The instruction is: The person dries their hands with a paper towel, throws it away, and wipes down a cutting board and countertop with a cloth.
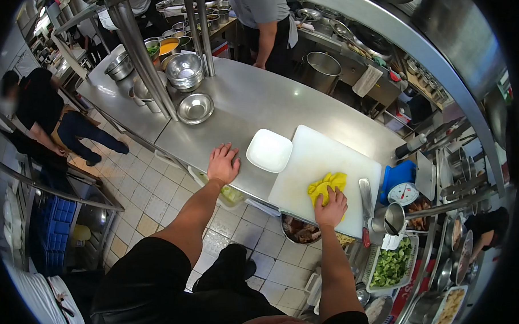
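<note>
My left hand (223,164) rests on the steel counter (240,100) near its front edge, fingers spread and holding nothing. Just to its right stands a white square dish (269,151), touching or close to the edge of the white cutting board (322,145). On the board, my right hand (331,207) presses onto a crumpled yellow cloth (328,183), its fingers curled over the near side and hiding part of it. A knife (366,196) lies along the board's right side, its red handle toward me.
Steel bowls (185,71) are stacked by the shelf posts, with a shallow bowl (195,109) in front. Right of the board are a blue scale (402,183), a steel pot (388,218) and a basket of chopped greens (391,264). Other people stand across the counter and at left.
</note>
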`<action>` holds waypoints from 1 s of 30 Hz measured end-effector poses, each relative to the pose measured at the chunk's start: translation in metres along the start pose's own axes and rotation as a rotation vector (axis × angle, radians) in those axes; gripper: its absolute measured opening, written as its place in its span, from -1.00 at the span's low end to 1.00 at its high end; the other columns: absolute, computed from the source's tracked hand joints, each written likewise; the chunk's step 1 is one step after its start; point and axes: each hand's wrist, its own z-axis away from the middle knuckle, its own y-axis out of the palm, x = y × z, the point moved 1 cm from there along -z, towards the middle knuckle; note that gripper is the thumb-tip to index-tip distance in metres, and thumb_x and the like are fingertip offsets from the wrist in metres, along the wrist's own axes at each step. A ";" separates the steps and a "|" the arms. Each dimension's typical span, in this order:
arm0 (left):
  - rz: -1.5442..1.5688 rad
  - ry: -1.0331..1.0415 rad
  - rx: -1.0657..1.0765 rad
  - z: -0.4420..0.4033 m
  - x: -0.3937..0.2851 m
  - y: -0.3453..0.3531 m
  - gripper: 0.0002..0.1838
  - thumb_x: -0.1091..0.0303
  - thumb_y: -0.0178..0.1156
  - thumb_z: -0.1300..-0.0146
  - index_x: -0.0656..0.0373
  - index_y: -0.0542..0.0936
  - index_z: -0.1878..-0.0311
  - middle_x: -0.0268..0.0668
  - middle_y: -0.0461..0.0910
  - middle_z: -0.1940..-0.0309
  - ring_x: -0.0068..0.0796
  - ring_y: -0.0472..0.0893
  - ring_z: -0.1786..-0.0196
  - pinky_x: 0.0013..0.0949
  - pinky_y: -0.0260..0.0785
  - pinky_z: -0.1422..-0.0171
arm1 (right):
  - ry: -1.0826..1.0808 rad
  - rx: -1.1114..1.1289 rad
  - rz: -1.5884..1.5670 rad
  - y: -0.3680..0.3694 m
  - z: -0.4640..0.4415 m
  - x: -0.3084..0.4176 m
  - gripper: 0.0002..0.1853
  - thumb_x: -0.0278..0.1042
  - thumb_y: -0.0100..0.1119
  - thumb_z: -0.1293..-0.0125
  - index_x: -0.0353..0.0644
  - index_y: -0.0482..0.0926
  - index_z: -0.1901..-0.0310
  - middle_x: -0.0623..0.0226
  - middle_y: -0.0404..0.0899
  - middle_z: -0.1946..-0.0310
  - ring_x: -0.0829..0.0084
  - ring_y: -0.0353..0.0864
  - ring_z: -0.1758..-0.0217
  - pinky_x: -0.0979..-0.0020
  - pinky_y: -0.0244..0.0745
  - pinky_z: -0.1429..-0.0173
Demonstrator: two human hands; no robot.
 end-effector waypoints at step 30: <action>0.000 -0.015 0.015 -0.001 0.001 0.001 -0.55 0.07 0.20 -0.40 -0.10 0.66 -0.30 -0.22 0.47 -0.50 -0.09 0.33 -0.59 0.04 0.06 -0.71 | -0.004 -0.011 0.009 0.003 -0.001 -0.001 -0.52 0.01 0.25 -0.34 0.02 0.69 -0.23 0.21 0.57 -0.33 0.04 0.43 -0.42 -0.05 0.29 -0.48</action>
